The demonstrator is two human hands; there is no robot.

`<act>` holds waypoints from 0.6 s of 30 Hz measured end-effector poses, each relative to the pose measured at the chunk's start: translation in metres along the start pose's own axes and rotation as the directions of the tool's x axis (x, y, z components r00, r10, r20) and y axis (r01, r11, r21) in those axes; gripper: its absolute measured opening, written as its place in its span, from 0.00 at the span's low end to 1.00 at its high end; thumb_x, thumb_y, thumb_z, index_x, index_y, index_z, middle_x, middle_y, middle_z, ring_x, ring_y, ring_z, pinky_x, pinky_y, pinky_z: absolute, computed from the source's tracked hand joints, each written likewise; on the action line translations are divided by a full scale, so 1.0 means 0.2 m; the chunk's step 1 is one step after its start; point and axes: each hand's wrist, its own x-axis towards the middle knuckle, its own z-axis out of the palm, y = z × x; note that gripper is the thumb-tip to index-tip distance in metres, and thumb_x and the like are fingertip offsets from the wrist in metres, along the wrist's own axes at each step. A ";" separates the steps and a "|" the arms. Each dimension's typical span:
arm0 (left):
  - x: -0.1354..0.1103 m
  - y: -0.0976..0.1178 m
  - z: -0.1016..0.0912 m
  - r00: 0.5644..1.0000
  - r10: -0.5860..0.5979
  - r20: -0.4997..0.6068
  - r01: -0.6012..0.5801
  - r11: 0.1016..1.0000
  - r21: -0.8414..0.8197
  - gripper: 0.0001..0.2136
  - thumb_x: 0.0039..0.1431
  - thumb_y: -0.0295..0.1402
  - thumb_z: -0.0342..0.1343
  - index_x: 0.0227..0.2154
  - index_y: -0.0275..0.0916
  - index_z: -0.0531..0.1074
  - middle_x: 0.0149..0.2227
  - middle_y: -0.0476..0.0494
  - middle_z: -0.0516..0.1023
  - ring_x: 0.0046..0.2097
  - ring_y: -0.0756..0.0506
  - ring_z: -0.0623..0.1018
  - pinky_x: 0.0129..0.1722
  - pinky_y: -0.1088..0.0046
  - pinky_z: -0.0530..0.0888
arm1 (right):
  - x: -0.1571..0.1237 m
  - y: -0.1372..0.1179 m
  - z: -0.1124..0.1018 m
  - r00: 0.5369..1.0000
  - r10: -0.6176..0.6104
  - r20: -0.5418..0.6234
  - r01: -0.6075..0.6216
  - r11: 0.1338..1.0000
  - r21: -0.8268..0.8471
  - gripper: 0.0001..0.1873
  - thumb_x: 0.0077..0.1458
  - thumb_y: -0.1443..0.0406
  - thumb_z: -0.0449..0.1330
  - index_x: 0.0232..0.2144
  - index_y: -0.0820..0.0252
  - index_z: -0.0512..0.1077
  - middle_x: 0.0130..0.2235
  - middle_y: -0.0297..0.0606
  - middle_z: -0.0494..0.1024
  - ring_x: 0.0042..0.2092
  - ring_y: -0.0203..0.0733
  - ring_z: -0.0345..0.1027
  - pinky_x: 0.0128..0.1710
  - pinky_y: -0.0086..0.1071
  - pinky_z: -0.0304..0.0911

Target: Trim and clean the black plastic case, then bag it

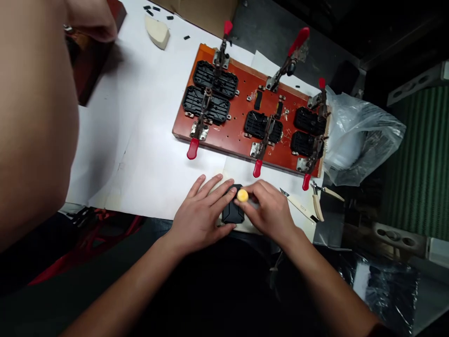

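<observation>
My left hand (201, 211) rests on the white paper at the table's near edge, its fingers pressed against the left side and top of a small black plastic part (233, 213). My right hand (269, 209) sits to the right of that part and pinches a small tool with a round yellow end (242, 195), held right over the black part. The tool's tip is hidden by my fingers. Beyond both hands lies a reddish-brown fixture board (242, 128) with several black plastic housings held under red-handled toggle clamps (192, 149).
Cutting pliers with pale handles (317, 201) lie right of my right hand. A crumpled clear plastic bag (358, 135) sits at the board's right end. Another person's arm (35, 117) fills the left side, over a dark red block (94, 61). A cream wedge (157, 31) lies at the back.
</observation>
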 end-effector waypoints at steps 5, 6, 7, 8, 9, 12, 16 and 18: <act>0.01 0.01 -0.01 1.000 0.016 0.018 -0.016 1.000 0.018 0.33 0.63 0.47 0.62 0.68 0.41 0.65 0.73 0.45 0.59 0.75 0.34 0.56 0.75 0.46 0.47 | -0.11 0.00 -0.01 0.999 -0.018 0.049 0.016 0.999 0.037 0.05 0.69 0.67 0.59 0.47 0.56 0.70 0.40 0.39 0.75 0.41 0.47 0.70 0.40 0.39 0.65; 0.01 0.02 -0.01 0.999 0.022 0.029 -0.022 1.000 0.019 0.33 0.63 0.47 0.62 0.68 0.41 0.65 0.73 0.46 0.60 0.75 0.33 0.55 0.75 0.45 0.47 | -0.13 -0.01 -0.01 0.995 -0.031 0.098 0.025 0.998 0.064 0.07 0.69 0.68 0.58 0.48 0.55 0.70 0.40 0.39 0.76 0.41 0.46 0.70 0.40 0.39 0.66; 0.01 0.02 -0.01 0.999 0.025 0.037 -0.026 0.999 0.020 0.34 0.62 0.47 0.62 0.68 0.41 0.65 0.73 0.46 0.60 0.75 0.32 0.55 0.75 0.45 0.46 | -0.15 -0.01 -0.02 0.990 -0.049 0.131 0.039 0.996 0.080 0.08 0.69 0.68 0.57 0.49 0.55 0.70 0.41 0.39 0.76 0.42 0.46 0.70 0.40 0.39 0.66; 0.01 0.02 -0.01 0.999 0.025 0.039 -0.026 0.999 0.023 0.34 0.62 0.47 0.63 0.68 0.42 0.64 0.73 0.45 0.60 0.75 0.32 0.55 0.75 0.44 0.46 | -0.15 0.00 -0.02 0.987 -0.069 0.142 0.057 0.995 0.084 0.09 0.69 0.68 0.56 0.50 0.55 0.70 0.41 0.39 0.76 0.42 0.47 0.70 0.41 0.40 0.67; 0.01 0.02 -0.01 0.999 0.022 0.039 -0.023 0.999 0.025 0.35 0.62 0.46 0.63 0.69 0.42 0.64 0.73 0.45 0.60 0.75 0.31 0.55 0.75 0.43 0.46 | -0.15 0.00 -0.02 0.987 -0.089 0.133 0.078 0.994 0.081 0.10 0.69 0.69 0.56 0.50 0.55 0.70 0.42 0.40 0.76 0.43 0.47 0.71 0.42 0.40 0.68; 0.01 0.01 -0.01 0.999 0.023 0.024 -0.023 0.999 0.022 0.35 0.61 0.45 0.63 0.69 0.42 0.63 0.73 0.43 0.60 0.75 0.31 0.56 0.75 0.44 0.47 | -0.14 0.03 -0.03 0.988 -0.129 0.083 0.120 0.987 0.109 0.12 0.67 0.71 0.55 0.50 0.54 0.70 0.44 0.41 0.77 0.45 0.48 0.71 0.46 0.42 0.69; 0.01 0.02 -0.02 0.998 0.045 0.037 -0.046 0.999 0.021 0.36 0.60 0.46 0.65 0.69 0.40 0.64 0.73 0.43 0.61 0.75 0.32 0.56 0.75 0.45 0.47 | -0.16 0.06 -0.04 0.974 -0.160 0.158 0.131 0.976 0.176 0.15 0.66 0.72 0.54 0.52 0.53 0.69 0.46 0.40 0.78 0.46 0.48 0.72 0.45 0.41 0.71; 0.01 0.02 -0.02 0.999 0.036 0.034 -0.037 0.999 0.031 0.36 0.60 0.45 0.65 0.69 0.39 0.64 0.73 0.43 0.61 0.75 0.32 0.56 0.75 0.45 0.47 | -0.16 0.06 -0.04 0.973 -0.174 0.153 0.149 0.975 0.165 0.15 0.66 0.73 0.54 0.51 0.54 0.70 0.46 0.41 0.78 0.47 0.48 0.72 0.46 0.42 0.71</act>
